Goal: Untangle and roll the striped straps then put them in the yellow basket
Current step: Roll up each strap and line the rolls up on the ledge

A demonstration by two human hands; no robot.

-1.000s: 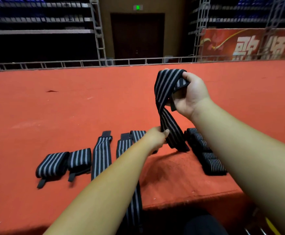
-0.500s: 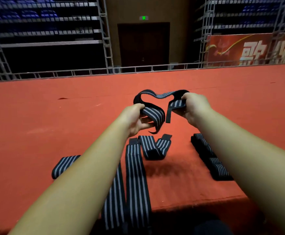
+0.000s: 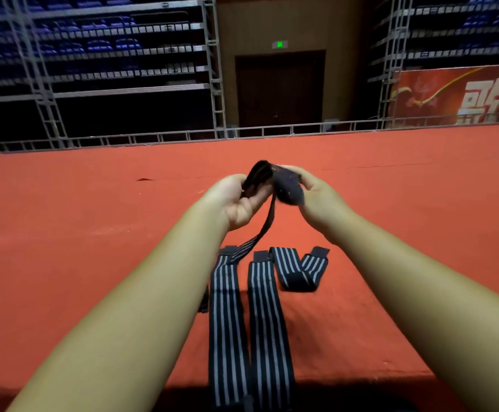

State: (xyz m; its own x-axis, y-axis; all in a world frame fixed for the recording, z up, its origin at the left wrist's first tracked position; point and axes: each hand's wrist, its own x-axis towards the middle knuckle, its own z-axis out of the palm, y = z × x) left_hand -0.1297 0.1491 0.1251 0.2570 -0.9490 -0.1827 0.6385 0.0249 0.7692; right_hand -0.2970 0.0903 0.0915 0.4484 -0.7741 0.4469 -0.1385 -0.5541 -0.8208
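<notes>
I am seeing the held strap point(image 3: 287, 188) only as a dark, motion-blurred bunch, so I cannot make out its stripes up there or how many turns are wound. Its loose tail is hanging down between the 2 wrists. Stripes are showing only at its lower end, which is reaching the top of the left long strap point(image 3: 227, 322); I cannot tell whether they are touching. That strap and the right long strap point(image 3: 267, 322) are lying flat side by side, running over the near edge of the counter point(image 3: 64, 263) and getting cut off by the bottom of the frame. The left forearm is covering most of a small dark piece just beside the left long strap, too hidden to identify. The folded strap point(image 3: 298, 272) is lying in a V just right of the long pair.

The red counter is stretching wide to both sides and far ahead to a metal railing point(image 3: 242, 133) along its far edge. The near edge is dropping into shadow.

The left hand point(image 3: 236, 203) is turning palm up, pinching the left side of the bunch, with most of its grip hidden behind the fabric. The right hand point(image 3: 319, 197) is gripping the right side, its fingers point(image 3: 291, 170) curling over the top. Both hands are working close together above the counter.
</notes>
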